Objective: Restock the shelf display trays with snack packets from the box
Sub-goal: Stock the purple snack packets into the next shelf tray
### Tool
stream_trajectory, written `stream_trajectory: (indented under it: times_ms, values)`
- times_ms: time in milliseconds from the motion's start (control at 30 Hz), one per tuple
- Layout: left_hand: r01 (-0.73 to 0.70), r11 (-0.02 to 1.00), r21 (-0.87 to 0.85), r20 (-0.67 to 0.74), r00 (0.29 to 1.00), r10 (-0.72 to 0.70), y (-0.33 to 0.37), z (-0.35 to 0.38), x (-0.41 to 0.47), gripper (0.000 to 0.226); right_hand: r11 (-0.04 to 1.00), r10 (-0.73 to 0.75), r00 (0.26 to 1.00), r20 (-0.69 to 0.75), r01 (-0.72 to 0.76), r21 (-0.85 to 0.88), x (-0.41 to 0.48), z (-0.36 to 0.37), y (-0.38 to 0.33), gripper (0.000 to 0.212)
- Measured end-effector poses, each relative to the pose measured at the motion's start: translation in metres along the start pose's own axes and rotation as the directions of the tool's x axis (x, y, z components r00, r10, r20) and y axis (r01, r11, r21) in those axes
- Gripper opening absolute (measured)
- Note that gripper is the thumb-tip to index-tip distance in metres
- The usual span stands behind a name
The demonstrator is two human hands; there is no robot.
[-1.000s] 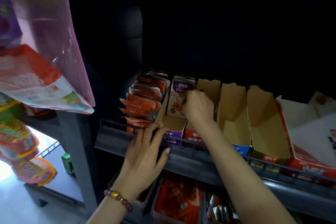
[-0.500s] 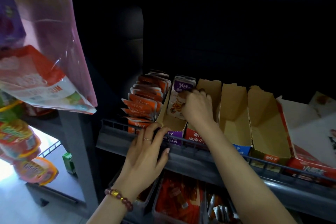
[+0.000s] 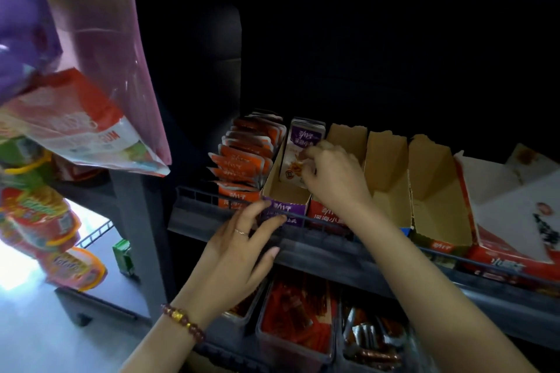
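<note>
A row of cardboard display trays stands on a dark shelf (image 3: 333,248). The leftmost tray is packed with orange snack packets (image 3: 242,157). In the purple-fronted tray (image 3: 280,191) beside it, a few purple-and-white packets (image 3: 300,145) stand upright at the back. My right hand (image 3: 333,175) reaches into that tray and pinches the front packet with curled fingers. My left hand (image 3: 239,251) rests on the shelf's front rail, fingertips touching the purple tray's front. Three trays to the right show bare cardboard (image 3: 430,191).
A red-and-white open box (image 3: 515,221) lies at the shelf's right end. Clear bins of red snacks (image 3: 297,312) sit on the shelf below. Bagged snacks (image 3: 69,127) hang at the left, close to my head. The shelf's back is dark.
My right hand has shifted slightly on the front purple packet. The left hand has stayed on the rail and the tray front.
</note>
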State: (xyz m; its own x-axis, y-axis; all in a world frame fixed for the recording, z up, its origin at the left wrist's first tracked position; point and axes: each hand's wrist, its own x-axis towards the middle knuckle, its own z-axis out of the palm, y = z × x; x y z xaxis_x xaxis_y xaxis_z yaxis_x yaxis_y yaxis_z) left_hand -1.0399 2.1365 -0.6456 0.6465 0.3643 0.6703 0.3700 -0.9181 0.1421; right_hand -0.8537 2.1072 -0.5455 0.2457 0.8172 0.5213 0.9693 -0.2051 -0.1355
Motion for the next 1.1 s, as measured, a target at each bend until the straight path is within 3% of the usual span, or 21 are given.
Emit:
stream_trajectory:
  times_ms: [167,300,433,500,567,600,667,700,733,767,800,867,933,1000,1100]
  values:
    - [-0.195,0.978,0.073,0.076,0.979,0.19,0.004,-0.028,-0.023,0.024,0.96,-0.206,0.974,-0.088,0.219,0.177,-0.051,-0.026,-0.013,0.016]
    - [-0.274,0.962,0.017,0.189,0.945,0.266,0.013,-0.049,-0.064,0.025,0.834,-0.496,0.863,0.097,0.443,0.329,-0.113,-0.03,-0.018,0.018]
    - [-0.26,0.963,-0.069,0.379,0.886,0.266,0.017,-0.049,-0.124,0.024,0.799,-0.561,0.775,0.292,0.415,0.435,-0.182,0.008,-0.025,0.017]
    - [-0.268,0.963,-0.031,0.505,0.827,0.247,0.013,-0.041,-0.158,0.026,0.811,-0.533,0.729,0.43,0.295,0.505,-0.216,0.037,-0.031,0.015]
    - [-0.23,0.972,-0.037,0.62,0.758,0.203,0.01,-0.035,-0.192,0.027,0.761,-0.443,0.675,0.59,-0.065,0.646,-0.251,0.065,-0.042,0.016]
    - [-0.205,0.978,-0.046,0.66,0.729,0.184,0.01,-0.034,-0.209,0.025,0.641,-0.375,0.651,0.66,-0.332,0.692,-0.268,0.077,-0.052,0.017]
    - [-0.17,0.984,-0.047,0.707,0.691,0.153,0.009,-0.033,-0.237,0.025,0.265,-0.225,0.585,0.779,-0.733,0.627,-0.296,0.104,-0.074,0.021]
    - [-0.152,0.987,-0.049,0.721,0.679,0.14,0.007,-0.034,-0.25,0.027,0.113,-0.159,0.528,0.834,-0.83,0.547,-0.307,0.12,-0.085,0.024]
    - [-0.128,0.99,-0.049,0.732,0.67,0.123,0.007,-0.036,-0.26,0.03,0.03,-0.103,0.471,0.876,-0.879,0.476,-0.317,0.138,-0.094,0.026]
    - [-0.105,0.993,-0.046,0.74,0.665,0.105,0.005,-0.038,-0.27,0.032,0.027,-0.054,0.422,0.905,-0.905,0.424,-0.327,0.157,-0.102,0.027]
    - [-0.084,0.996,-0.037,0.743,0.664,0.084,0.003,-0.041,-0.278,0.032,0.091,-0.015,0.387,0.922,-0.918,0.387,-0.335,0.176,-0.109,0.028]
    - [-0.046,0.999,-0.008,0.747,0.664,0.037,-0.002,-0.044,-0.29,0.03,0.332,0.026,0.344,0.938,-0.889,0.317,-0.353,0.212,-0.117,0.028]
    - [0.002,1.0,0.027,0.753,0.658,-0.022,-0.008,-0.047,-0.296,0.029,0.589,-0.019,0.284,0.959,-0.771,0.241,-0.374,0.245,-0.12,0.028]
    - [0.057,0.998,0.042,0.732,0.677,-0.069,-0.014,-0.051,-0.297,0.03,0.785,-0.081,0.178,0.981,-0.594,0.173,-0.395,0.269,-0.122,0.029]
    - [0.106,0.993,0.049,0.699,0.707,-0.11,-0.019,-0.056,-0.294,0.036,0.92,-0.117,0.09,0.989,-0.365,0.142,-0.414,0.282,-0.127,0.031]
